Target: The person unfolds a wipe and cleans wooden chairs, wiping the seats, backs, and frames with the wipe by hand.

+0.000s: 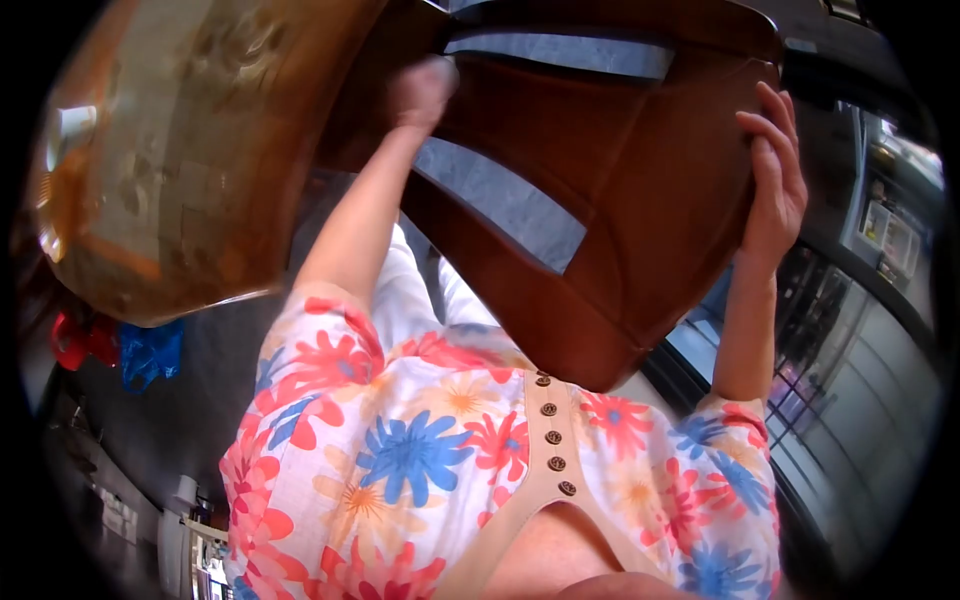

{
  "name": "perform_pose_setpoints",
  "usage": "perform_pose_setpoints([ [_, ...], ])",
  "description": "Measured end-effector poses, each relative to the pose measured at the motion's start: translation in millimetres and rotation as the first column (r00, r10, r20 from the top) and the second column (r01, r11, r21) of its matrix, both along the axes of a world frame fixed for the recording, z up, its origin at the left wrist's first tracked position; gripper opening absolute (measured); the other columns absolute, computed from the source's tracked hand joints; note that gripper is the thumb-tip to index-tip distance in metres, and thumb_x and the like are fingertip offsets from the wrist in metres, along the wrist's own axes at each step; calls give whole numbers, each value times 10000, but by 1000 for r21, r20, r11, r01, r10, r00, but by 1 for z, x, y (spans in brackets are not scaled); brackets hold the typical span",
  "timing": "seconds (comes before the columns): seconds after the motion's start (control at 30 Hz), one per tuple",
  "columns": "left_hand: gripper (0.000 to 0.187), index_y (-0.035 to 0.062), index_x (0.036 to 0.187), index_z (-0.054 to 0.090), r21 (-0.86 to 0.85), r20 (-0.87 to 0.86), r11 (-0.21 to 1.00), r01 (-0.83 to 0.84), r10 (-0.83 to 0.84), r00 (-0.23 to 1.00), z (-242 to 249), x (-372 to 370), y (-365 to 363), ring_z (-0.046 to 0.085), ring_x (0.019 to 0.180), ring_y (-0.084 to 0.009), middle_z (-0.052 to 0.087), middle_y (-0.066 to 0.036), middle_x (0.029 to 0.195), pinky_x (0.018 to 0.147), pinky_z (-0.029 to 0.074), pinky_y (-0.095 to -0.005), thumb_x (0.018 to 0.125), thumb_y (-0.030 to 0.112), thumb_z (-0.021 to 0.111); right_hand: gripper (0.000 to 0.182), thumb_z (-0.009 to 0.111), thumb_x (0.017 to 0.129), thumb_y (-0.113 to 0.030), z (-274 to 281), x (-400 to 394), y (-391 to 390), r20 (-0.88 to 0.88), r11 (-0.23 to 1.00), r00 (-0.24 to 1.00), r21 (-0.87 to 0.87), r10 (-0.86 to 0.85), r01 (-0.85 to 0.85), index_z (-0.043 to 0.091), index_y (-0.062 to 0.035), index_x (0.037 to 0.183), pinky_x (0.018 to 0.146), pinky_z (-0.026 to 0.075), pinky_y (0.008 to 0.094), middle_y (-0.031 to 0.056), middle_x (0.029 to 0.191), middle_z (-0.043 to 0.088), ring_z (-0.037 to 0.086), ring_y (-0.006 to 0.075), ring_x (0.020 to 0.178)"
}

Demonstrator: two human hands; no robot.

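A dark brown wooden chair (650, 190) with long slots through its back fills the upper middle, tilted close in front of my body. On the right, my right hand (778, 175) grips the outer edge of the chair back, its fingers curled over the rim. My left hand (422, 95) is closed in a fist against the chair's slats, smeared by motion. A pale patch shows at its knuckles, and I cannot tell what the fist holds.
A glossy wooden table (200, 190) with reflections stands at the left, its rounded edge close to my left arm. Beyond it hang a red bag (82, 340) and a blue plastic bag (150, 352). Dark-framed glass panels (830, 370) run along the right, with a white tray (890, 240) behind them.
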State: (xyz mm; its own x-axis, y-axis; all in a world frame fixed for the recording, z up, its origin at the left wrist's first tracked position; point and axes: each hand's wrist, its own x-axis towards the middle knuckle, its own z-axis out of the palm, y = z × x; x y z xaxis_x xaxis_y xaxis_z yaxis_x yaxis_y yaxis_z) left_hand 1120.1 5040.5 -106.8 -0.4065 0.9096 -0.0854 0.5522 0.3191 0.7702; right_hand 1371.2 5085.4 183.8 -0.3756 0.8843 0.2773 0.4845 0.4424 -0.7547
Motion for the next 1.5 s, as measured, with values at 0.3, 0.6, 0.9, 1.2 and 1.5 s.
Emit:
perform_pose_setpoints([
  [0.3,99,179,814,639,461,97,882,94,-156,983,103,92,46,577,620,-244,570,-59,699,542,473,-339,787,265,601,212,470,883,-116,7,-6,-2,7,1000,1000,-20,1,-1,664,-71,956,1070,188,320,62,1239,510,287,200,1291],
  [0.6,188,172,886,659,169,23,986,0,-4,1000,-29,11,42,576,712,-313,582,-127,746,645,470,-398,805,298,545,260,404,872,-100,42,24,-20,135,995,986,-15,-96,99,628,-9,966,1080,149,371,152,1296,443,279,245,1298],
  [0.9,303,83,843,655,-312,9,950,-22,26,1000,-86,-11,-57,575,817,-391,606,-207,851,757,461,-442,788,287,437,289,365,888,-117,77,52,-36,250,993,962,-12,-112,118,615,-13,989,1083,161,371,143,1328,406,266,252,1304],
  [1.2,242,110,952,648,-232,189,957,-174,220,957,-26,17,-78,614,807,-303,633,-156,846,711,486,-364,777,242,547,282,383,905,-131,37,56,-35,158,993,982,-48,-104,112,617,-8,1001,1088,148,357,125,1324,415,249,224,1312],
  [1.5,252,167,945,658,-176,1,984,-38,39,999,-61,7,-49,585,789,-354,614,-152,853,713,473,-416,821,326,507,283,382,890,-120,45,47,-31,140,994,986,-51,-91,99,615,12,981,1084,156,364,138,1322,413,258,231,1307],
])
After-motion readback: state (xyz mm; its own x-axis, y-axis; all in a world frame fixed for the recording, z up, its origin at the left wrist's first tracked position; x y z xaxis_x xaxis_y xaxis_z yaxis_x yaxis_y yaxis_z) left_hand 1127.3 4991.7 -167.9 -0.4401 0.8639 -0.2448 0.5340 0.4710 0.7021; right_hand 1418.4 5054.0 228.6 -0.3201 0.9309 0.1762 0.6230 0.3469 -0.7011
